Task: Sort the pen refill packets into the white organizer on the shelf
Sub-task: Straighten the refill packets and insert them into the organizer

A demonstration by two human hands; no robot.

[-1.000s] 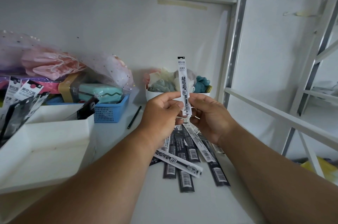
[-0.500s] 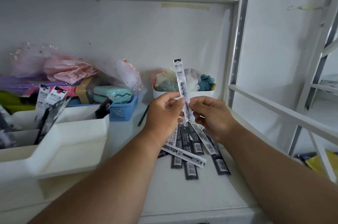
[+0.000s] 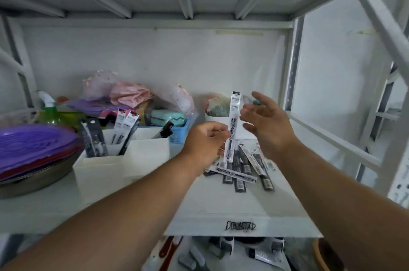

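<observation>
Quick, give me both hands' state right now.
Left hand: fingers pinch the white refill packet, held upright.
Right hand: open, fingers spread, holding nothing, just beside the packet.

Your two forearms come into the picture from the bottom edge, and both are bare all the way down: no sleeve or cuff shows on either one. Your left hand (image 3: 204,141) wears nothing, with no glove, ring or bandage to be seen. Your right hand (image 3: 266,125) is the same, ungloved and without jewellery. Neither wrist carries a watch, strap or bracelet. The arms look smooth, with no marks, tattoos or plasters on the parts that show. Your right hand's fingers (image 3: 260,96) are blurred, so finer detail such as the nails cannot be made out there.
</observation>
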